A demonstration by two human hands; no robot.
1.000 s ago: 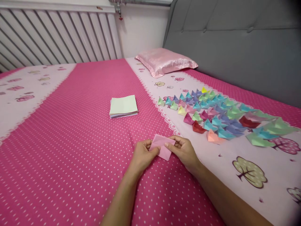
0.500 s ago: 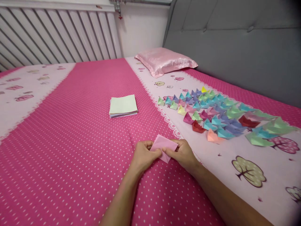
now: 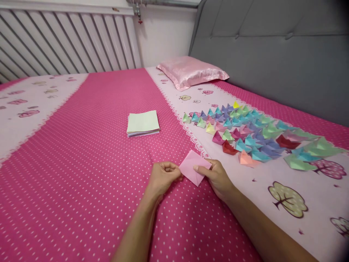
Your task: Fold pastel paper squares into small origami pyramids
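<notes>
While the right hand [image 3: 218,178] has the pink paper [image 3: 189,163] clamped, thumb flat on top and fingers folded beneath, the left hand [image 3: 163,178] is curled nearly closed right at the left corner; whether it truly nips that corner, I cannot tell! The paper sits between the two hands, a folded diamond over the bed [image 3: 109,163], just short of the boats [image 3: 251,140] and nearer than the stack [image 3: 143,122]. Here's the danger: one thumb carries most of the hold, so a sharp tug from the left could swivel the diamond or slip it free. Press with the edges unmatched and the crease could set crooked. Pull hard on one layer, and a thin corner might tear or the folds spring open!
</notes>
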